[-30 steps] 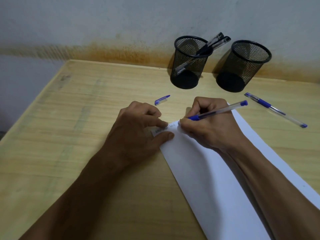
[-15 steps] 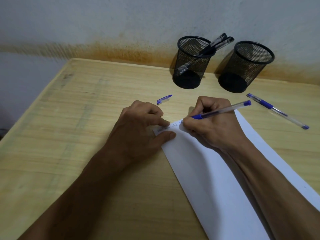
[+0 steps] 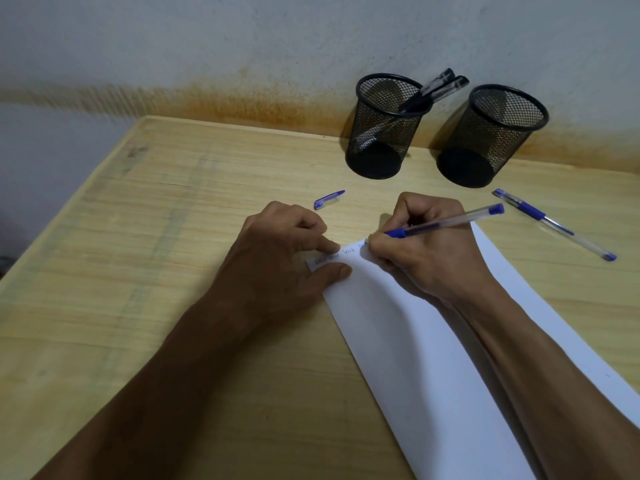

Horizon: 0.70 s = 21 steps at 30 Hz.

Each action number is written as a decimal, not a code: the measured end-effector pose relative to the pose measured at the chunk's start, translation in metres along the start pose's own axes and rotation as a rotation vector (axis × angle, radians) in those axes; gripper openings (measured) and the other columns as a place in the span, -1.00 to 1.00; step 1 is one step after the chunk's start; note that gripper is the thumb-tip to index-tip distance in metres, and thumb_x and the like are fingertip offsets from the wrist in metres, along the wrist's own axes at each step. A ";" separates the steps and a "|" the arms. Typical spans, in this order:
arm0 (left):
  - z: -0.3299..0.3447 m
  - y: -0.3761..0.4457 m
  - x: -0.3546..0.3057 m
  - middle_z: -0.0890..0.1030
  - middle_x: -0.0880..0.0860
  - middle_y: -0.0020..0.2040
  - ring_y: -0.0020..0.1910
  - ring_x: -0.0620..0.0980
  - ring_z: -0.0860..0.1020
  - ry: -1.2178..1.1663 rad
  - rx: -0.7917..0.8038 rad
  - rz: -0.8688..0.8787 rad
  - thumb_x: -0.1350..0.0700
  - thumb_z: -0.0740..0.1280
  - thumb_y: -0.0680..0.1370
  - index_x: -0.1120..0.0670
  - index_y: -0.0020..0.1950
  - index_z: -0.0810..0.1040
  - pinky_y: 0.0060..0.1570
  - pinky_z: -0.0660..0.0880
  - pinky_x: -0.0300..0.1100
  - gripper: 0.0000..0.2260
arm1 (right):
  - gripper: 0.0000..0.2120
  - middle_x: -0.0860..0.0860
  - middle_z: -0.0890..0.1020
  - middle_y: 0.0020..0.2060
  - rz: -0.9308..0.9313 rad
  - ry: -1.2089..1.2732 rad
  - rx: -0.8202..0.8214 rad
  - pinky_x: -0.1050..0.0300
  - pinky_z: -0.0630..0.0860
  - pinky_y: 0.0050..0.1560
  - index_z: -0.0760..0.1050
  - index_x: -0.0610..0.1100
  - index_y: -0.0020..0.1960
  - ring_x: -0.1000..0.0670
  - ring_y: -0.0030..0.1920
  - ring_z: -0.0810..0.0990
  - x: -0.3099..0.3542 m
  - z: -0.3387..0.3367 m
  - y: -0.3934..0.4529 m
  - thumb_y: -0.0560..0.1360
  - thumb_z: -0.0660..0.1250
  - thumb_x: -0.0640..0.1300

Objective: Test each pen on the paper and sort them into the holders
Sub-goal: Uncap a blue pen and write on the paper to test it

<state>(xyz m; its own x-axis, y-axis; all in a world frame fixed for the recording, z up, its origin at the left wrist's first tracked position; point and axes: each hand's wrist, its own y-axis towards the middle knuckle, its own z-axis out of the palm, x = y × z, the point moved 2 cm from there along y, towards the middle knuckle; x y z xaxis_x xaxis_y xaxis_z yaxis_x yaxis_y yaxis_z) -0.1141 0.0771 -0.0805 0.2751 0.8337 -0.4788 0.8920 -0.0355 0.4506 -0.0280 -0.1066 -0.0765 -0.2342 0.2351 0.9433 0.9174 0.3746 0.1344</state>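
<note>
Gripping a blue pen [image 3: 446, 221], the right hand [image 3: 429, 251] has its fingers curled tight round the barrel near the tip, and the tip meets the top edge of the paper [image 3: 415, 358]. The pen's blue end points up and to the right, over the back of the hand. Faint handwriting runs along that top edge, from the corner toward the pen tip; the words are too small to read.

The left hand [image 3: 277, 261] holds nothing: its index finger and thumb lie straight and press the paper's upper left corner flat on the bench [image 3: 138, 271], while the other fingers are loosely curled. The sheet lies slanted, running from that corner down to the right under the right forearm.

A blue cap [image 3: 329, 199] lies on the bench just beyond the left hand. A second blue pen [image 3: 554, 224] lies on the bench to the right of the paper, apart from both hands. At the back, near the wall, stand two black mesh holders side by side. The left holder [image 3: 388, 129] carries dark pens leaning to the right over its rim. The right holder [image 3: 491, 136] shows only mesh and a dark base.
</note>
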 end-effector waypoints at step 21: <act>0.001 -0.002 0.002 0.65 -0.04 -0.04 -0.01 0.01 0.57 -0.031 -0.035 -0.003 -0.21 0.40 0.38 0.01 -0.08 0.72 -0.09 0.53 0.08 -0.66 | -0.71 -0.26 0.49 -0.52 0.133 0.512 -0.080 0.15 0.42 -0.48 0.37 -0.29 -0.32 -0.10 -0.53 0.44 0.006 -0.009 0.000 0.41 0.29 -0.62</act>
<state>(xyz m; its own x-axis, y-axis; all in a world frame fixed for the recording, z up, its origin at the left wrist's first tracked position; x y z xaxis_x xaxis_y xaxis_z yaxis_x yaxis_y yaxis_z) -0.1150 0.0783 -0.0835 0.2840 0.8160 -0.5034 0.8801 -0.0135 0.4746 -0.0267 -0.1131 -0.0680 0.0548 -0.1993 0.9784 0.9547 0.2974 0.0071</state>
